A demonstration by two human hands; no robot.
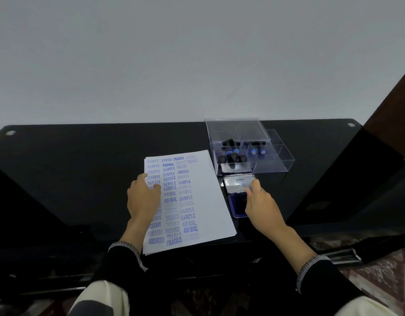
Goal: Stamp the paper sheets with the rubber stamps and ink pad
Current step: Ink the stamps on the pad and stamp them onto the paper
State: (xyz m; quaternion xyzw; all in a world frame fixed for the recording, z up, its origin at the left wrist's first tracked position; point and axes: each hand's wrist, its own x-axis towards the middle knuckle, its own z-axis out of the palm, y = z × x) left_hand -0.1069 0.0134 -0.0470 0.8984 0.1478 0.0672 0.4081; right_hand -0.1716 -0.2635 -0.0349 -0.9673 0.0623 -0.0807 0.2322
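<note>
Left hand (144,198) flat, fingers relaxed, on stamped paper sheets (197,201) at frame centre. Right hand (261,202) pinching ink pad (237,201) lid, right of centre.

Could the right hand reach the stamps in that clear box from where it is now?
Probably yes. The right hand is at the ink pad, just in front of the clear box. The stamps appear uncovered, with nothing between.
</note>
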